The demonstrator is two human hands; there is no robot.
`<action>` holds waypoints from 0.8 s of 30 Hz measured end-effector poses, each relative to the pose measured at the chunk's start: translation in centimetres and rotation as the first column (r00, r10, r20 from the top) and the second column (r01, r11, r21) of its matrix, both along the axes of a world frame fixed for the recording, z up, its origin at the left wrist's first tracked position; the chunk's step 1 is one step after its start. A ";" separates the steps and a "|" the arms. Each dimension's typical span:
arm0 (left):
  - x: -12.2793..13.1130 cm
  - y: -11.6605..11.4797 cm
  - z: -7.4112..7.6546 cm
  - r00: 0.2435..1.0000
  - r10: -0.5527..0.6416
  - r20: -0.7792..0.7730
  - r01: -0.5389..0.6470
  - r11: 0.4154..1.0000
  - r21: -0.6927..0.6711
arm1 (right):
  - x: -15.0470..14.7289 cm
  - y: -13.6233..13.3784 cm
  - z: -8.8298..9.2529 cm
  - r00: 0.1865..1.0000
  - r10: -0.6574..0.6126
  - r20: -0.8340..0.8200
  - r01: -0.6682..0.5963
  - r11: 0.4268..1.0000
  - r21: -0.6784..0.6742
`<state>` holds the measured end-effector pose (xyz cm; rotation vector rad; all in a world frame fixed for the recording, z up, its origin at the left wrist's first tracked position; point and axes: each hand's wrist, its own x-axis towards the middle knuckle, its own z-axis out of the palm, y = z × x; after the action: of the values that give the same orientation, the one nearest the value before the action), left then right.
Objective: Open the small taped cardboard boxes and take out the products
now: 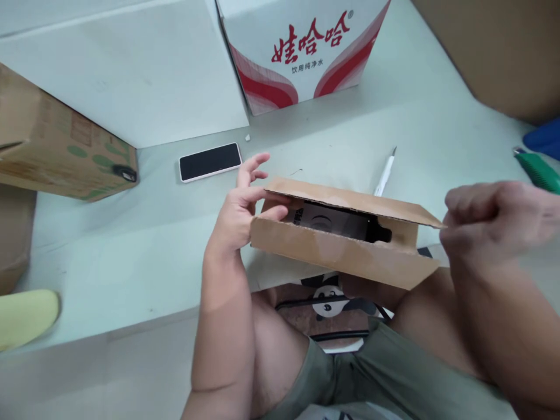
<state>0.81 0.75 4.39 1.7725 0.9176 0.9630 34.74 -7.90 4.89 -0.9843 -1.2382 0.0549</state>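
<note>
A long, narrow brown cardboard box [336, 254] is tilted above the table's near edge, its top flaps parted. My left hand [238, 216] grips the left end, with thumb and a finger at the opening and other fingers stretched away. Inside lies a dark object with a grey printed label [335, 220]; its kind cannot be made out. At the box's right end my right hand [490, 213] is closed, its knuckles close to the flap's corner. Whatever it may pinch is hidden and slightly blurred.
Behind the box lie a white pen-like tool [385, 172] and a phone [210, 162]. A white-and-red carton [306, 81] stands at the back, a brown carton [83, 140] at left. A green-handled tool [536, 169] is at right, a yellow-green object [28, 318] at left.
</note>
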 end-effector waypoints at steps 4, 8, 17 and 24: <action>0.0 0.0 0.0 0.973 -0.230 0.012 0.229 0.971 0.075 | -1.4 -3.5 0.6 0.927 0.108 0.360 -0.146 0.986 0.080; 0.5 -0.4 0.3 0.961 -0.275 -0.018 0.275 0.958 0.084 | -1.5 -4.3 -0.2 0.812 0.269 0.519 -0.198 0.962 -0.189; 2.7 -1.3 1.9 0.902 0.216 0.374 -0.312 0.924 0.219 | -2.1 -3.5 -1.2 0.861 0.285 0.421 -0.237 0.957 -0.166; 2.1 -2.5 3.8 0.706 0.416 0.572 -0.536 0.843 0.047 | -3.8 -3.1 -2.5 0.907 0.209 0.364 -0.213 0.977 -0.032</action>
<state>2.93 -1.77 8.16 1.2978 0.9345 1.8593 30.92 -11.02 2.34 -0.8721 -1.6865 0.0357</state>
